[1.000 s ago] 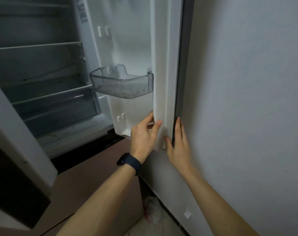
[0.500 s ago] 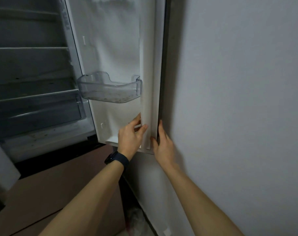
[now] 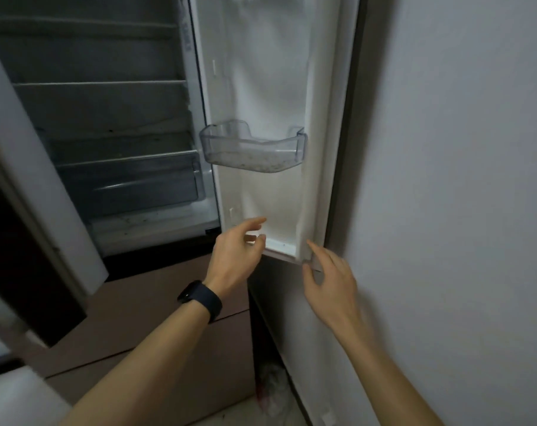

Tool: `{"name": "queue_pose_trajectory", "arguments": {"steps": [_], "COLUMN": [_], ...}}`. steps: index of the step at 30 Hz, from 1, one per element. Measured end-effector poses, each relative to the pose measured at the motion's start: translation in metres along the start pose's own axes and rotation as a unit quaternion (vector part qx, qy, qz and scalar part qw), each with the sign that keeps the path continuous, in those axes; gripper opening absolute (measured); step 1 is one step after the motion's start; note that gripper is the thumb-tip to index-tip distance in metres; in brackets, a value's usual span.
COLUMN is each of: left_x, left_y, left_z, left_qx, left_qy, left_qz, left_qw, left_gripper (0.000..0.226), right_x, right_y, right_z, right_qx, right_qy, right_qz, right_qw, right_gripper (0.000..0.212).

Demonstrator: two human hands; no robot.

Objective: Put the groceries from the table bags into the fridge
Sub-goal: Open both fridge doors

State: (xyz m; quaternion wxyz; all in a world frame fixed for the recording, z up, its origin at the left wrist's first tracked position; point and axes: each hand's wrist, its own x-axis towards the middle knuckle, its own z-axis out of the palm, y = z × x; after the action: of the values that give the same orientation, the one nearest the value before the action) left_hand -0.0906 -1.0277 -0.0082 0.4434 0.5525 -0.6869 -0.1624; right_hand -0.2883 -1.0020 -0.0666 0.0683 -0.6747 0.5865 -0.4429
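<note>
Two bare forearms reach up from the bottom of the view, the left one wearing a dark watch (image 3: pixel 201 299) at the wrist. The left hand (image 3: pixel 235 256) is loose and holds nothing; its fingers are gently extended in front of the bottom edge of the open fridge door (image 3: pixel 270 87). The right hand (image 3: pixel 328 287) is also relaxed and grasps nothing. Its fingers are spread and its fingertips sit just beside the door's lower outer corner, though whether they touch it is unclear.

The door stands swung back toward a plain pale wall (image 3: pixel 460 179) on the right. A clear plastic door bin (image 3: pixel 252 149) hangs on its white inner face, above the hands. Below the door are brownish front panels (image 3: pixel 156 302).

The fridge (image 3: pixel 107 118) stands open ahead and to the left, dim inside. Its glass shelves (image 3: pixel 101 84) are stacked above a see-through drawer (image 3: pixel 129 186).
</note>
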Motion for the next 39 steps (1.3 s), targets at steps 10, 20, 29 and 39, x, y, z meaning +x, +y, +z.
{"name": "queue_pose_trajectory", "arguments": {"steps": [10, 20, 29, 39], "left_x": [-0.122, -0.154, -0.114, -0.15], "left_y": [-0.095, -0.098, -0.104, -0.126], "left_z": [-0.174, -0.282, -0.291, -0.296], "left_qx": [0.268, 0.23, 0.214, 0.152], "left_qy": [0.13, 0.348, 0.302, 0.316], "left_qz": [-0.092, -0.117, -0.152, -0.152], "left_qw": [0.95, 0.901, 0.917, 0.924], "left_gripper": [0.032, 0.047, 0.083, 0.075], "right_x": [-0.026, -0.01, 0.032, -0.002], "right_y": [-0.13, -0.268, -0.325, -0.311], "right_z": [0.102, 0.185, 0.229, 0.234], "right_qx": [0.127, 0.307, 0.375, 0.37], "right_qy": [-0.193, -0.316, -0.309, -0.314], "right_qz": [-0.141, -0.135, -0.029, -0.091], "right_qw": [0.963, 0.887, 0.873, 0.87], "right_gripper": [0.033, 0.047, 0.088, 0.08]}}
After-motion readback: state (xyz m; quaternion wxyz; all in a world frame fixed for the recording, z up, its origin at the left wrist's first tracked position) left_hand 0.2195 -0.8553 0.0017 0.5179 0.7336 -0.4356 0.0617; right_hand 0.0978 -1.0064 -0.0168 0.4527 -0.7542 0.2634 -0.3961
